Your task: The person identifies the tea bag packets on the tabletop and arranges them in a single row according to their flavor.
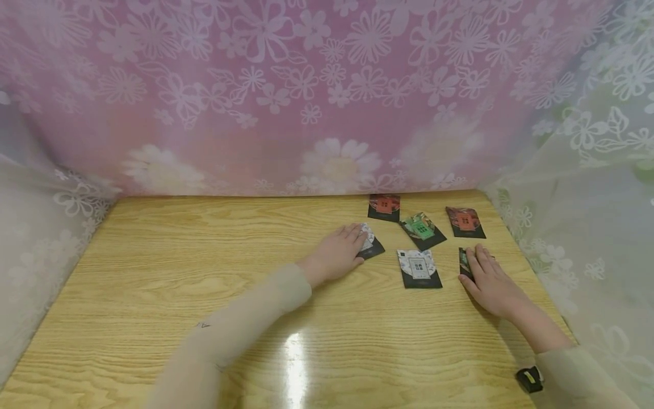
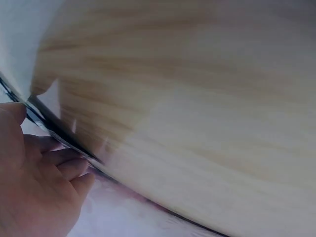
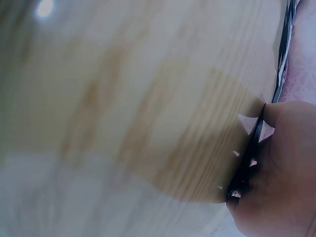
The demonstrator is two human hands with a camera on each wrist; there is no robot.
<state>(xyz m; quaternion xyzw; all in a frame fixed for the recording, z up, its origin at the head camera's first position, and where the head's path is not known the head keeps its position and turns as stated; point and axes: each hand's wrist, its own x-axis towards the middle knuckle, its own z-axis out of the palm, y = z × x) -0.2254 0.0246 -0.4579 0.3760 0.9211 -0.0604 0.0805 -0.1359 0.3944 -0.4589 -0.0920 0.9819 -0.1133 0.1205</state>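
My left hand (image 1: 334,253) lies with its fingers extended over a white and black flat packet (image 1: 374,248), covering its left part. At the right, my right hand (image 1: 494,287) rests with straight fingers on a green and black packet (image 1: 463,262), most of which is hidden beneath them. Between the hands lies another white and black packet (image 1: 420,268), printed side up. In the left wrist view the fingers meet a thin dark packet edge (image 2: 59,131). The right wrist view shows a dark packet edge (image 3: 245,165) beside the thumb and fingers.
Beyond the hands lie a green packet (image 1: 424,230), a red packet (image 1: 385,207) touching or close to its corner, and another red packet (image 1: 465,221) at the right. A pink floral curtain (image 1: 245,113) borders the wooden table (image 1: 179,261) at the back; pale curtains flank it.
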